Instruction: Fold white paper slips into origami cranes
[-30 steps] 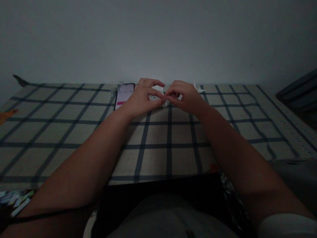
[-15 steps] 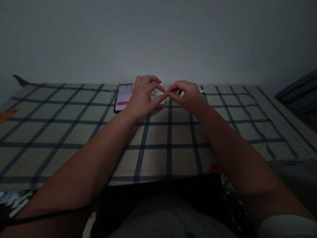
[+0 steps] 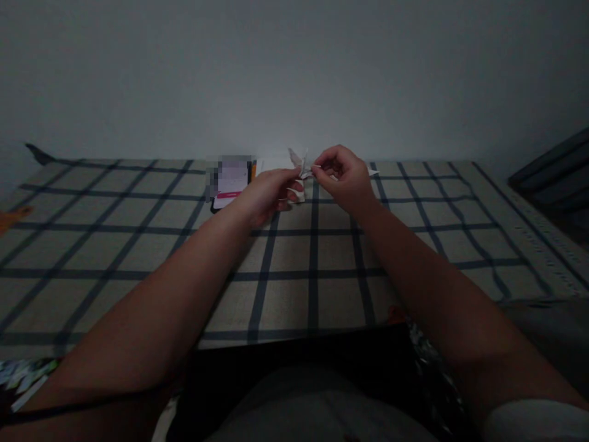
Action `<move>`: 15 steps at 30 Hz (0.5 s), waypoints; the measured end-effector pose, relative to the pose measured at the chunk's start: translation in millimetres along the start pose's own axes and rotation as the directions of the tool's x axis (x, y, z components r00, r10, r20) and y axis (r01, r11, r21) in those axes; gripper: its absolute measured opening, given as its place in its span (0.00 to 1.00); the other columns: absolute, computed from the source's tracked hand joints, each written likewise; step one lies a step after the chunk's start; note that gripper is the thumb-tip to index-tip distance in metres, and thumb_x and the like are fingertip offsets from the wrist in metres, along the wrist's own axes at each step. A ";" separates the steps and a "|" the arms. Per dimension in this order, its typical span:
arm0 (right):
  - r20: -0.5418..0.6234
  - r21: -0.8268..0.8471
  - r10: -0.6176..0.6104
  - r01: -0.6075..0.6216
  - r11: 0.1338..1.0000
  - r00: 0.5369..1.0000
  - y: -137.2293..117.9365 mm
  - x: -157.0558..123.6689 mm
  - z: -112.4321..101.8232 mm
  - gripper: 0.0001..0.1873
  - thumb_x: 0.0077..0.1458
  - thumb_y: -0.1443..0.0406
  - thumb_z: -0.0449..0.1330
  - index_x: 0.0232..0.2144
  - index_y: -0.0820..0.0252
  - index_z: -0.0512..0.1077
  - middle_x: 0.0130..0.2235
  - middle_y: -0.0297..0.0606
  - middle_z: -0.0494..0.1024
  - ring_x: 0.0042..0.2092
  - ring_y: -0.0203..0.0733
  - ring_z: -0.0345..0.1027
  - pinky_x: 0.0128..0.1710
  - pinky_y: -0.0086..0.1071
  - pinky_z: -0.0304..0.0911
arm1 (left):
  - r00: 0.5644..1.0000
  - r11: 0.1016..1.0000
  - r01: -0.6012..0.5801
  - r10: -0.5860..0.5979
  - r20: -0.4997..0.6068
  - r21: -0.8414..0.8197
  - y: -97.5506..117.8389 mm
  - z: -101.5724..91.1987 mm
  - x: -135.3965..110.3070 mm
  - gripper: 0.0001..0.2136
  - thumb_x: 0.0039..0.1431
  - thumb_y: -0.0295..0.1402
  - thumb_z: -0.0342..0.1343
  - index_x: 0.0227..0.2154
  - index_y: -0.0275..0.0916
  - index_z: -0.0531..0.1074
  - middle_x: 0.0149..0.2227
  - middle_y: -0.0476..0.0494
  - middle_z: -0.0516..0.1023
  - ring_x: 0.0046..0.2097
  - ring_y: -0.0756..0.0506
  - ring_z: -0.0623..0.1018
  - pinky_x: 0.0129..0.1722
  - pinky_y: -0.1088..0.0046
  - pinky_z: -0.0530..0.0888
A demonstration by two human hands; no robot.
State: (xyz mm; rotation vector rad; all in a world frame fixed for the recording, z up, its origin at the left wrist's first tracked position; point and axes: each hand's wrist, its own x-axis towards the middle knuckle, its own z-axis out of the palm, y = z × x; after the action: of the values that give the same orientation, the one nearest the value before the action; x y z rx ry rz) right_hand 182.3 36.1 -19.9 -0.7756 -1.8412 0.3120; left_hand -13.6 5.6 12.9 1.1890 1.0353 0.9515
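A small folded white paper piece (image 3: 298, 167) is held up just above the checked tablecloth (image 3: 138, 245), near the far wall. My left hand (image 3: 265, 195) is turned palm up beneath it, fingers curled and gripping its lower part. My right hand (image 3: 343, 177) pinches the paper's right tip between thumb and forefinger. A pointed flap of the paper sticks up between the two hands.
A phone (image 3: 231, 183) with a lit screen lies on the cloth left of my left hand. Another bit of white paper (image 3: 372, 172) lies behind my right hand. A dark object (image 3: 547, 172) sits at the far right edge. Orange scrap (image 3: 11, 216) at far left.
My left hand has turned from palm down to palm up and dropped a little. The paper has been lifted and opened, so a pointed flap now shows between my hands.
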 end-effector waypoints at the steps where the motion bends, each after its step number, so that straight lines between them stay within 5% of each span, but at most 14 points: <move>1: 0.023 -0.021 -0.023 0.024 0.999 0.999 -2.4 0.0 -1.4 0.08 0.67 0.59 0.59 0.43 0.57 0.74 0.39 0.37 0.76 0.40 0.39 0.71 0.42 0.36 0.72 | 0.999 0.999 -0.030 0.030 -0.021 0.016 -2.1 -1.9 1.7 0.16 0.52 0.46 0.71 0.33 0.40 0.75 0.33 0.45 0.81 0.26 0.51 0.73 0.21 0.76 0.62; 5: 0.101 -0.110 -0.122 0.133 0.985 0.987 -5.1 2.6 -9.3 0.10 0.66 0.61 0.59 0.46 0.58 0.76 0.41 0.40 0.78 0.42 0.42 0.71 0.46 0.39 0.71 | 0.996 0.995 -0.092 0.092 -0.006 0.027 -7.9 -6.6 6.1 0.16 0.54 0.46 0.73 0.33 0.41 0.78 0.34 0.45 0.81 0.29 0.51 0.75 0.25 0.76 0.67; 15: 0.221 -0.250 -0.218 0.272 0.929 0.950 -1.5 7.4 -20.1 0.08 0.66 0.65 0.59 0.39 0.57 0.79 0.40 0.43 0.81 0.46 0.48 0.71 0.52 0.45 0.65 | 0.996 1.000 -0.023 0.021 0.081 0.021 -2.7 -5.7 3.0 0.19 0.53 0.48 0.75 0.25 0.39 0.78 0.24 0.47 0.74 0.22 0.54 0.65 0.20 0.76 0.59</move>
State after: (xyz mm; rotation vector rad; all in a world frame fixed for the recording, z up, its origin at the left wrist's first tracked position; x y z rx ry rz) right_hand 198.3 36.9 -5.6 -0.7106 -2.1688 -0.0398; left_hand -18.2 9.5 9.4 1.2490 0.9721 0.9037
